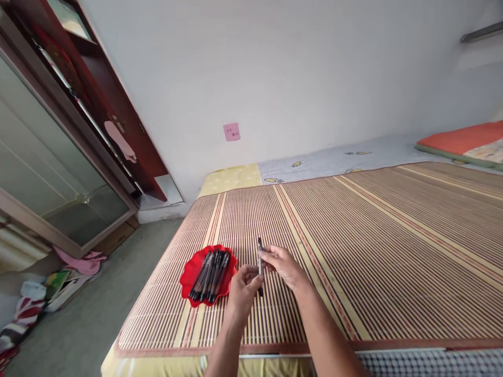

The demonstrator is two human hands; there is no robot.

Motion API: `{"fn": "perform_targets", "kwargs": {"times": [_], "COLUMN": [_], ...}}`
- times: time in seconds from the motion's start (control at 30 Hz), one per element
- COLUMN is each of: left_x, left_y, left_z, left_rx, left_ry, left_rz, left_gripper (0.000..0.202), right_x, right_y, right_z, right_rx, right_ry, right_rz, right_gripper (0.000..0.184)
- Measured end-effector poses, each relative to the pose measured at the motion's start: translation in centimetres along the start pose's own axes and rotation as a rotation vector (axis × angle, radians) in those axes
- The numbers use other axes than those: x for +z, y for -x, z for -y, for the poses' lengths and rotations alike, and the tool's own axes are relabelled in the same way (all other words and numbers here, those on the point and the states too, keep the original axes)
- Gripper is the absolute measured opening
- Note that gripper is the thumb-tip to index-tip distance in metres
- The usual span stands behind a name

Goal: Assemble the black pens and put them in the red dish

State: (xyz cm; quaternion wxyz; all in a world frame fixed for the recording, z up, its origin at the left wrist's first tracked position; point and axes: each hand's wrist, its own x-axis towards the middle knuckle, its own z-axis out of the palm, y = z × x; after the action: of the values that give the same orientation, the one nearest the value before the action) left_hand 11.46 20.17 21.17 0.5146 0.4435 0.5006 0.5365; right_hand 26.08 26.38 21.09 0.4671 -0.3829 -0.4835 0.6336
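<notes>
A slim black-capped pen is held upright in the picture above the striped bamboo mat. My left hand pinches its lower part between thumb and fingers. Higher up the barrel, my right hand grips it near the cap. Just left of my left hand sits a red scalloped plate, with a bundle of black pens lying side by side on it.
The bamboo mat covers a bed along a white wall. A pink note sticks to the wall. An orange folded quilt lies far right. At left are a mirrored wardrobe, a dark red door and clothes on the floor.
</notes>
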Motion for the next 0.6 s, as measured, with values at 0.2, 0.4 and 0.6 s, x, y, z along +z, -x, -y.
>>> {"fn": "perform_targets", "kwargs": {"times": [0.2, 0.4, 0.6], "left_x": [1.1, 2.3, 2.8], "left_y": [0.3, 0.3, 1.6], "left_z": [0.3, 0.7, 1.8], "left_rx": [0.012, -0.003, -0.037], "left_ry": [0.084, 0.205, 0.253], "left_rz": [0.017, 0.006, 0.034], "left_gripper": [0.04, 0.047, 0.052], "right_x": [-0.6, -0.2, -2.9], "right_y": [0.4, 0.6, 0.0], "right_z": [0.4, 0.3, 0.3], "right_rx": [-0.002, -0.016, -0.051], "right_ry": [0.015, 0.038, 0.1], "right_rz": [-0.011, -0.028, -0.282], "right_gripper": [0.045, 0.044, 0.052]}}
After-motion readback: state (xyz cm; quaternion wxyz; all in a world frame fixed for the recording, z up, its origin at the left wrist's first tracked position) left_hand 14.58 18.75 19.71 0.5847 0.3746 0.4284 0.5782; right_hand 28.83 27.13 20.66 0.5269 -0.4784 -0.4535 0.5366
